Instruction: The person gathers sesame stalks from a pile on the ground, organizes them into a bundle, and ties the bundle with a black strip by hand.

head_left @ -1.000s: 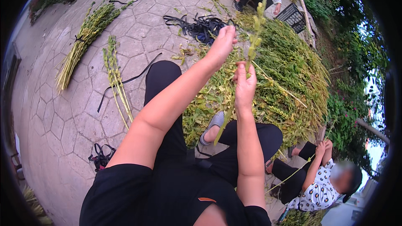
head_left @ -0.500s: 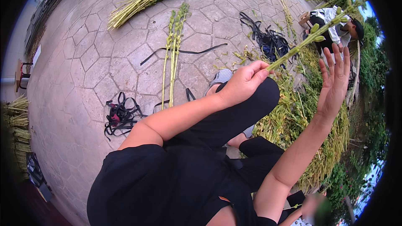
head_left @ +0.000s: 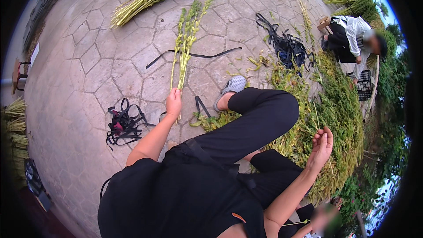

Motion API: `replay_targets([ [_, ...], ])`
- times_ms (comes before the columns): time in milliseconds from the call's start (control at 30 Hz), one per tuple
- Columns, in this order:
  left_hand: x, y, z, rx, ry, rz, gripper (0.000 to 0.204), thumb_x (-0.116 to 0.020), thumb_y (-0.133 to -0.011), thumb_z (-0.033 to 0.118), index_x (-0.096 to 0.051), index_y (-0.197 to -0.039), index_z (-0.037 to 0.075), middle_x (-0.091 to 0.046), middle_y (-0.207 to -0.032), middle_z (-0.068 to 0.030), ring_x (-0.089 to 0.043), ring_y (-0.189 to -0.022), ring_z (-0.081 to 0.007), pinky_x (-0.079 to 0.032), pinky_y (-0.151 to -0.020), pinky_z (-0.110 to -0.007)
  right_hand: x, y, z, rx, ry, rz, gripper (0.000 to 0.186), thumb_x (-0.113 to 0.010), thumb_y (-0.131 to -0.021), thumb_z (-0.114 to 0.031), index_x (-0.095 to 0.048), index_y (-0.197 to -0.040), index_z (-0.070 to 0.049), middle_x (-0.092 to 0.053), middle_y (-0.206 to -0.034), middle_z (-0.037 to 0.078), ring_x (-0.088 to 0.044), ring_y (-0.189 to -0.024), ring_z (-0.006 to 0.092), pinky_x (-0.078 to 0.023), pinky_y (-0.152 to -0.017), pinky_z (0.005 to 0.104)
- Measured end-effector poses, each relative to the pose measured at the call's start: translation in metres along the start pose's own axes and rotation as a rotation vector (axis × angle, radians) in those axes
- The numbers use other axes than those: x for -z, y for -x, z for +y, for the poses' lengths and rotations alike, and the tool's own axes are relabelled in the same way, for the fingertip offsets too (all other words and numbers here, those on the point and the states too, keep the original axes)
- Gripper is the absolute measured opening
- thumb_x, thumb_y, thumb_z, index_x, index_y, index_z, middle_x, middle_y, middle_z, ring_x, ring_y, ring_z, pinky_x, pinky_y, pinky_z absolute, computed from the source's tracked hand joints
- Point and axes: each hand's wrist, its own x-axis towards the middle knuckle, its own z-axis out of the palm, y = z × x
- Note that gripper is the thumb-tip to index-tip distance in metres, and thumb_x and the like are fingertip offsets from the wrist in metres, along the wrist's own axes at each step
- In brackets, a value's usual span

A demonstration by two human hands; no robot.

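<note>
On the paving left of my knee, my left hand [head_left: 174,104] is closed round the lower ends of several green, podded stalks [head_left: 187,39] that look like sesame. Their tops point away from me, across a black strap [head_left: 211,56] laid flat on the ground. My right hand [head_left: 322,148] is over the pile of leafy stalks [head_left: 339,114] at my right, fingers curled and thumb against them. A thin pale stalk [head_left: 317,115] runs up to its fingertips and reappears below the hand. The exact hold is partly hidden.
Tangled black straps [head_left: 124,125] lie at left, with another heap [head_left: 286,48] farther off. A tied bundle of stalks [head_left: 150,1] rests at the back. A person [head_left: 352,35] bends beside a black crate [head_left: 364,84] at right; another person [head_left: 324,220] is at lower right.
My left hand has swung left and down with its stalk, onto the stalks on the ground. My right hand, spread and raised before, has lowered to the pile and curled.
</note>
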Motion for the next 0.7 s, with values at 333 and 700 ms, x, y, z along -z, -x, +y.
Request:
replay_targets([
  [333, 0.011, 0.008, -0.080, 0.222, -0.155, 0.027, 0.028, -0.045, -0.097, 0.027, -0.060, -0.105, 0.004, -0.067, -0.092, -0.0204, -0.063, -0.085, -0.0362, -0.047, -0.076, -0.043, 0.003, 0.011, 0.038, -0.113, 0.034, -0.016, 0.026, -0.054, -0.098, -0.015, -0.054, -0.122, -0.004, -0.063, -0.100, 0.005, -0.059, -0.082, 0.0099, -0.049, -0.074, 0.0226],
  [700, 0.010, -0.020, -0.107, 0.433, -0.556, -0.251, 0.030, -0.059, -0.089, 0.032, -0.066, -0.101, 0.005, -0.068, -0.101, -0.0180, -0.063, -0.097, -0.0355, -0.048, -0.085, -0.043, 0.007, 0.032, 0.026, -0.073, 0.077, -0.012, 0.026, -0.051, -0.100, -0.016, -0.056, -0.121, -0.003, -0.064, -0.099, 0.005, -0.059, -0.083, 0.0079, -0.049, -0.073, 0.0200],
])
